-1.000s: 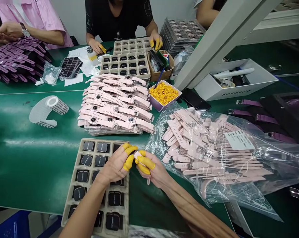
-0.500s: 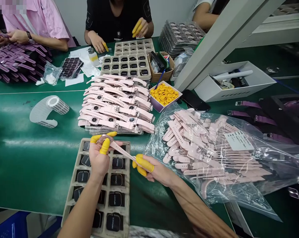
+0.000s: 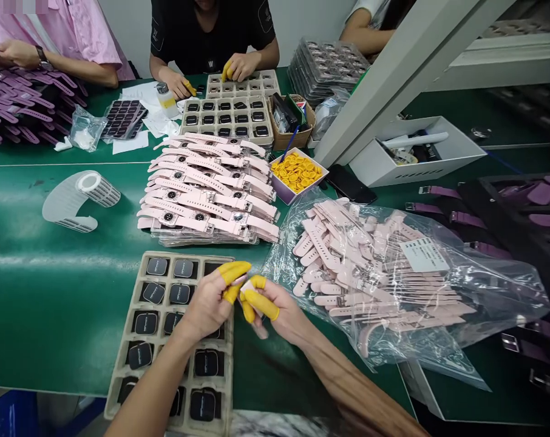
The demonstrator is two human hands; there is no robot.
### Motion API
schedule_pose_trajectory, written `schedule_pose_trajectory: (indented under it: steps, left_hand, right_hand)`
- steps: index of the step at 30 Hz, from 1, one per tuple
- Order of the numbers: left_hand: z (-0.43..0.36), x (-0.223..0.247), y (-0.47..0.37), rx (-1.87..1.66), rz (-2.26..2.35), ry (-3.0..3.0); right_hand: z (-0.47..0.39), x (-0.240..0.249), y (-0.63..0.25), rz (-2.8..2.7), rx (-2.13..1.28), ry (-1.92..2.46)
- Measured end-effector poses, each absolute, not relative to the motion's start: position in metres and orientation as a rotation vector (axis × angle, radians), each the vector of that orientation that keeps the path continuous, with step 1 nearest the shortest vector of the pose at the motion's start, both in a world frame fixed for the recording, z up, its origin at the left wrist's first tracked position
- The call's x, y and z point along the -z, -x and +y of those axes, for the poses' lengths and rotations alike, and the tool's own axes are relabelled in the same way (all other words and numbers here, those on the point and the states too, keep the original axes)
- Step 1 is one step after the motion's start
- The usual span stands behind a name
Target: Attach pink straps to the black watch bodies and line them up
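Note:
Yellow finger cots cover several fingertips of both hands. My left hand (image 3: 211, 303) pinches a pink watch (image 3: 241, 280), mostly hidden by the fingers, above the right edge of a tray (image 3: 166, 280) of square black watch faces. Close beside it, my right hand (image 3: 275, 306) is closed on a pink strap (image 3: 246, 287) at the watch; how strap and watch meet is hidden. Behind the hands lies a stack of pink-strapped watches (image 3: 206, 188). To the right, a clear plastic bag (image 3: 498, 285) holds many loose pink straps (image 3: 329, 249).
A box of yellow finger cots (image 3: 297, 173), a phone (image 3: 351, 184) and a white box (image 3: 420, 170) stand beyond the bag. A curled plastic roll (image 3: 81, 197) lies left. Across the table, a person in black (image 3: 211, 36) works at trays; purple straps (image 3: 20, 106) lie far left.
My left hand has moved right and slightly down with the watch, close to my right hand. The strap between them is now mostly hidden. The opposite person's raised hand has come down onto a tray.

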State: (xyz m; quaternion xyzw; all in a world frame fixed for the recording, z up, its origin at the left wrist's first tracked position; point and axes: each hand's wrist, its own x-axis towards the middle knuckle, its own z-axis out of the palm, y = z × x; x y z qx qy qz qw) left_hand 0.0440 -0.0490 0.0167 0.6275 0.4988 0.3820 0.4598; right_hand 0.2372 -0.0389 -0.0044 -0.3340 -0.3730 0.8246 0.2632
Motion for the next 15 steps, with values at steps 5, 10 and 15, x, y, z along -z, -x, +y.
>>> schedule_pose_trajectory:
  steps: [5,10,15]
  left_hand:
    - [-0.0514,-0.0072,-0.0478,-0.858,1.176,-1.854]
    - [-0.0515,-0.0085,-0.0441,-0.956,1.241,-1.872]
    - [-0.0516,-0.0066,-0.0448,-0.946,1.285,-1.921]
  right_hand:
    - [-0.0442,0.004,-0.2298,-0.941,-2.283,0.857]
    - [-0.0389,0.0036,-0.2296,-0.603,-2.268,0.842]
    - [-0.0374,0.0058,-0.2307,-0.577,-2.257,0.818]
